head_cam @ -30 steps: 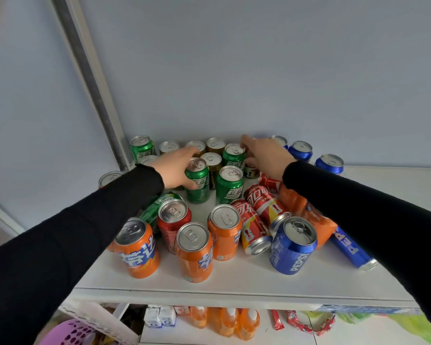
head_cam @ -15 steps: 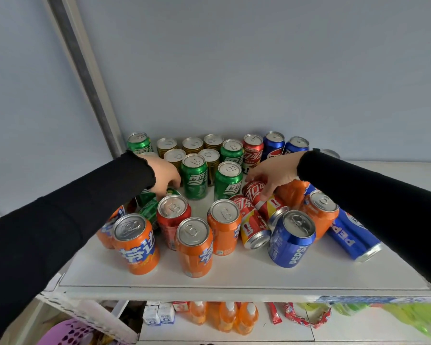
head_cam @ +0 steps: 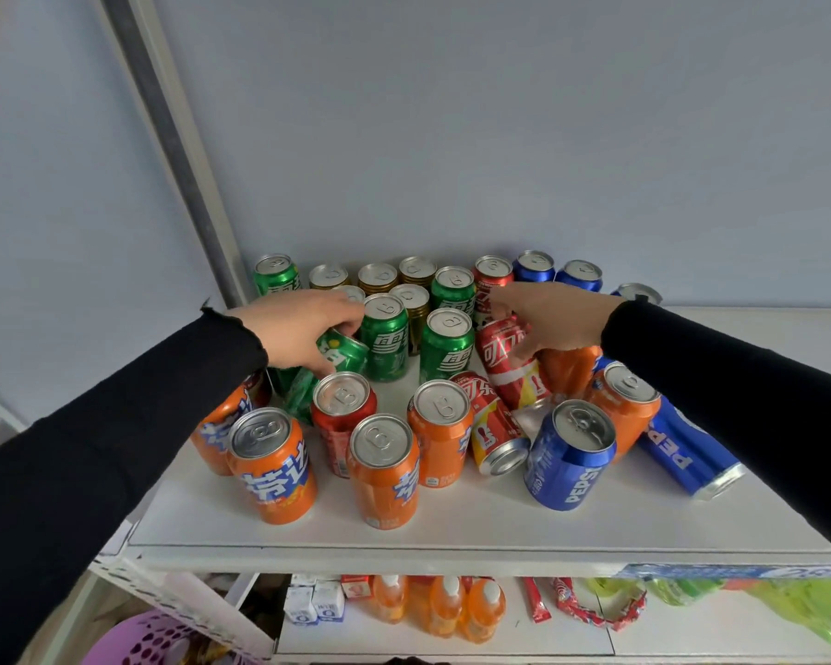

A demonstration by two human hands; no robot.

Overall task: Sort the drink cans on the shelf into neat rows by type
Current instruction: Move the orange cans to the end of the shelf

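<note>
- On the shelf [head_cam: 452, 525], a back row of upright cans stands against the wall [head_cam: 500, 136].
- Two upright Sprite cans [head_cam: 385, 338] [head_cam: 447, 345] stand side by side before that row.
- The left hand [head_cam: 298, 336] holds a tilted Sprite can [head_cam: 341, 350] just left of them.
- The right hand [head_cam: 548, 319] grips a tilted Coca-Cola can [head_cam: 512, 362] to their right.
- Another Coca-Cola can [head_cam: 492, 424] lies before it.
- Upright Fanta cans [head_cam: 272, 465] [head_cam: 385, 470] stand nearest the front edge.
- An upright Pepsi can [head_cam: 569, 453] stands to their right.
- A Pepsi can lying on its side [head_cam: 687, 448] is at far right.
- Bottles [head_cam: 447, 604] stand on the lower shelf [head_cam: 524, 631].
</note>
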